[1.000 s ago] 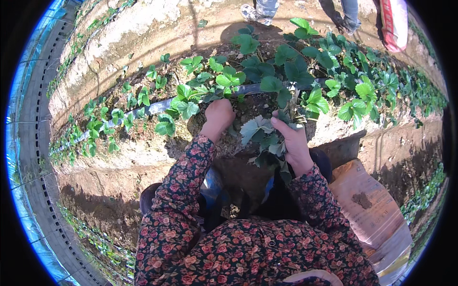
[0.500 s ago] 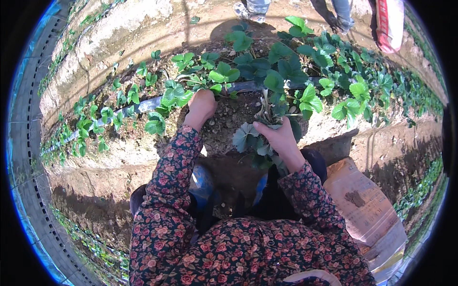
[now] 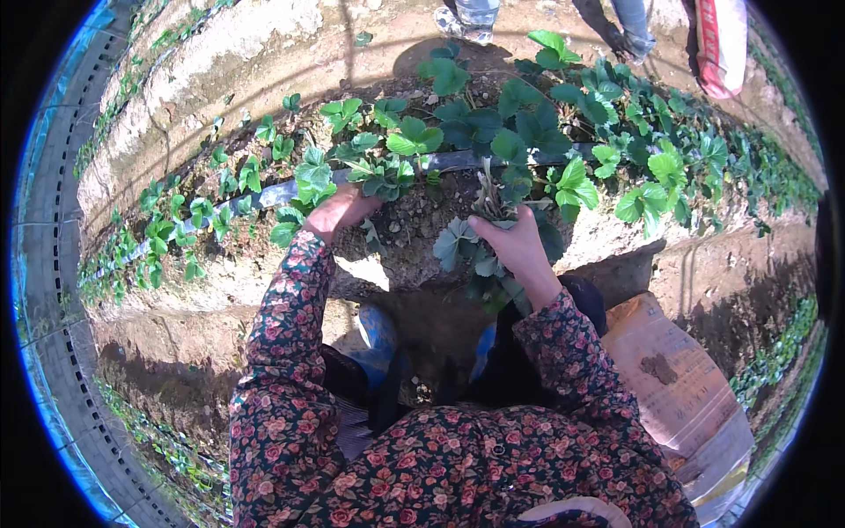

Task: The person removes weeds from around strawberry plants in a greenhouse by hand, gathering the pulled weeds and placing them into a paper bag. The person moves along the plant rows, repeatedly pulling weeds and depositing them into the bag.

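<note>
Nearest you, your floral jacket (image 3: 440,466) lies below both grips, and the elbow ends of the arms merge into its pattern. The tan sheet (image 3: 695,405), below and right of your right grip, is partly covered by the jacket. Below and between the grips, one blue boot (image 3: 377,341) shows well, while the other is mostly hidden by your dark trouser leg.

Your right hand (image 3: 525,253) is almost where it was half a second ago, pinching the leafy bunch (image 3: 455,245) between thumb and fingers; pale stems (image 3: 487,187) stick up just beyond that grip, and leaves hang below it. The wrist comes in from the lower right, thumb toward the left hand.

Your left hand (image 3: 343,209) has shifted left and a little toward you, its back up and fingers now pointing right. Its fingertips are hard to make out beside the leaves, so you cannot tell whether it pinches anything. A leafy plant (image 3: 387,179) sits just beyond it, and bare soil (image 3: 427,216) lies between the hands.

Beyond both grips runs a dark strip (image 3: 458,159), broken up by foliage. Farthest off, other people's legs (image 3: 632,26) and a red-and-white sack (image 3: 723,48) are cut by the upper edge
</note>
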{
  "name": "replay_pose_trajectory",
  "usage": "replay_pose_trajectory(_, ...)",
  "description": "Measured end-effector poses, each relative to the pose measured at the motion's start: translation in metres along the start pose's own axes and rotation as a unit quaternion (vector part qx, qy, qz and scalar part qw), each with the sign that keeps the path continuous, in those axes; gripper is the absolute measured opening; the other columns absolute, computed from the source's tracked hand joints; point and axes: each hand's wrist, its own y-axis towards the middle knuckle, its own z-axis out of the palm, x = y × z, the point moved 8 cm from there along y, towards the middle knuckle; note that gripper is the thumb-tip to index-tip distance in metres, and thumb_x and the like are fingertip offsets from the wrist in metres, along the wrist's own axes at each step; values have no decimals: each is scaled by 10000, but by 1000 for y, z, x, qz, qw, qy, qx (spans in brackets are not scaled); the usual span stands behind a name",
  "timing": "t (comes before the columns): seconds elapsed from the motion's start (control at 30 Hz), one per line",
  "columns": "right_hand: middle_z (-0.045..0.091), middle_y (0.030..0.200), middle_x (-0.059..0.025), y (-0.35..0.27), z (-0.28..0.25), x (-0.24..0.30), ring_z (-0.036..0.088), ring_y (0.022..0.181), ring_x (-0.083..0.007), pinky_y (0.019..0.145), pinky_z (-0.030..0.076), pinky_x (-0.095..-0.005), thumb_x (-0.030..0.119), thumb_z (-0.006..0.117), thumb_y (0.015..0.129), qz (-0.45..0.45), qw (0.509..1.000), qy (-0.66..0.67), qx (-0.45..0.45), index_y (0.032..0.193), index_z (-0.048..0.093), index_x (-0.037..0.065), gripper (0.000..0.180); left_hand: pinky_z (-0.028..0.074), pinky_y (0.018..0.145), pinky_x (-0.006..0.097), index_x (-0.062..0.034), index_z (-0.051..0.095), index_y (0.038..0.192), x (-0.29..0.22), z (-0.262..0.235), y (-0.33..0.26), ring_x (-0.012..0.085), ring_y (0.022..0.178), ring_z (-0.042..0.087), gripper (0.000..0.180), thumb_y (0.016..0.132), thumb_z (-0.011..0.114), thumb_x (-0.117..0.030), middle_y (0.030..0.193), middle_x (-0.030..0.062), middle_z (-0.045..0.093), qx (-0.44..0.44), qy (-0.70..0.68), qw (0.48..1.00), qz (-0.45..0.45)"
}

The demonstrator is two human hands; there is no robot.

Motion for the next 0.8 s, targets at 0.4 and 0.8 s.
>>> replay_pose_trajectory(0.4, 649, 808, -142, -1, 14, 14, 617, 746, -177, 687, 479, -321, 226, 730, 698, -18, 999, 32, -17, 891, 599, -83, 387, 468, 594, 351, -26, 661, 831, -90, -49, 53, 307, 689, 603, 348, 771, 650, -369, 750, 154, 634, -36, 333, 942, 18)
replay_pose_trajectory(0.8, 656, 944, -99, 14, 2, 11, 612, 850, -160, 761, 472, -303, 147, 720, 710, -44, 995, 75, -40, 1039, 590, -29, 395, 480, 700, 381, -2, 647, 902, -59, 17, 71, 327, 817, 627, 389, 699, 699, -330, 840, 194, 643, 70, 229, 961, -136)
